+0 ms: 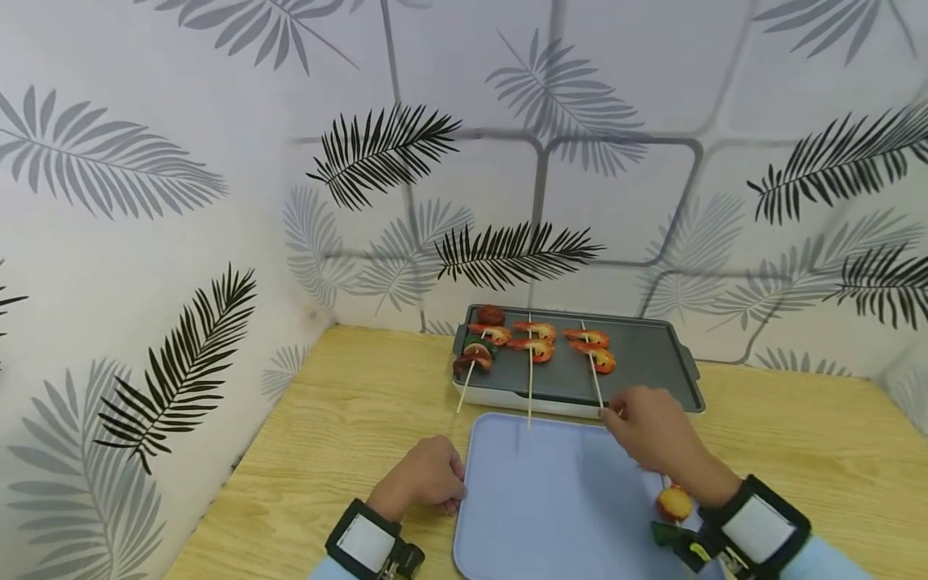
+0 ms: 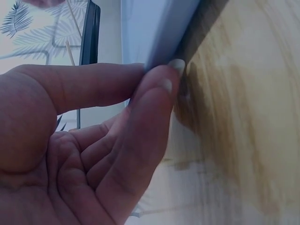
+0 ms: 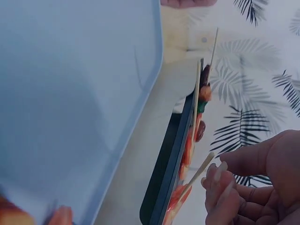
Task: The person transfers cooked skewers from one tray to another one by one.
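Observation:
My left hand (image 1: 428, 477) pinches the left rim of a blue tray (image 1: 551, 499) between thumb and fingers, plain in the left wrist view. At the grill plate's front edge is my right hand (image 1: 652, 427), fingers bent beside the stick end of a shrimp skewer (image 1: 593, 358). In the right wrist view that stick end (image 3: 210, 157) shows free next to the fingertips, and I see nothing between them. Another shrimp skewer (image 1: 532, 350) lies in the middle of the dark grill plate (image 1: 645, 354). Farther left rests a mixed skewer (image 1: 474, 354) with shrimp, green and brown pieces.
Beneath my right wrist, on the tray's right side, lies food with a yellow-orange piece (image 1: 674, 503) and a green piece (image 1: 663, 533), partly hidden. The grill stands on a wooden table (image 1: 362, 387) against a leaf-patterned wall (image 1: 464, 177). Skewer sticks jut over the grill's front edge.

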Available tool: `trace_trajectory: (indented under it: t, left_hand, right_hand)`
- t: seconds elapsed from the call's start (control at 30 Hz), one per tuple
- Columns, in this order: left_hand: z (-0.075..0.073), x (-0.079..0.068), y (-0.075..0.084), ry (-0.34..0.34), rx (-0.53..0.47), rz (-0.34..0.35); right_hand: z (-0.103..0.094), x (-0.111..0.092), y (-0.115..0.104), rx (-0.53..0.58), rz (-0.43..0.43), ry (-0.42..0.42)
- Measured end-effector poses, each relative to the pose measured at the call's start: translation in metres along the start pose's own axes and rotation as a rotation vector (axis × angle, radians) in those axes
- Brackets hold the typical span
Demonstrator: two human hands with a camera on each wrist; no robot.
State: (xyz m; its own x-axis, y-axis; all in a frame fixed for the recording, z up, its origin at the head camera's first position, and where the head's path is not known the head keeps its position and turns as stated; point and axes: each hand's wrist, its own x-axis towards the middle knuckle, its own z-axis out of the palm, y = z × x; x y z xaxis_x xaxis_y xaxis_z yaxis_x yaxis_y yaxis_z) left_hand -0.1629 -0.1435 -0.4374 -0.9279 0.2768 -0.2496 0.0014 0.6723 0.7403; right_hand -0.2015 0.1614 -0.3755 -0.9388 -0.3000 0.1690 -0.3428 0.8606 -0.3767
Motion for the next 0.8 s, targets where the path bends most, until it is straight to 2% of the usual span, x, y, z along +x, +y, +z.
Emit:
trace_trajectory:
  t: [0.23,0.53,0.8]
  left_hand:
    - [0.002,0.001,-0.001,0.007,0.012,-0.001]
    - [0.001,0.000,0.000,0.004,0.019,0.005]
    - [0.000,-0.001,-0.001,0.013,0.009,0.005]
  right_hand:
    - [0.009,0.034,0.006,-0.015,0.074,-0.039]
    - [0.020,0.052,0.014,-0.022,0.160,-0.086]
    - [0.020,0.066,0.021,0.077,0.242,-0.163]
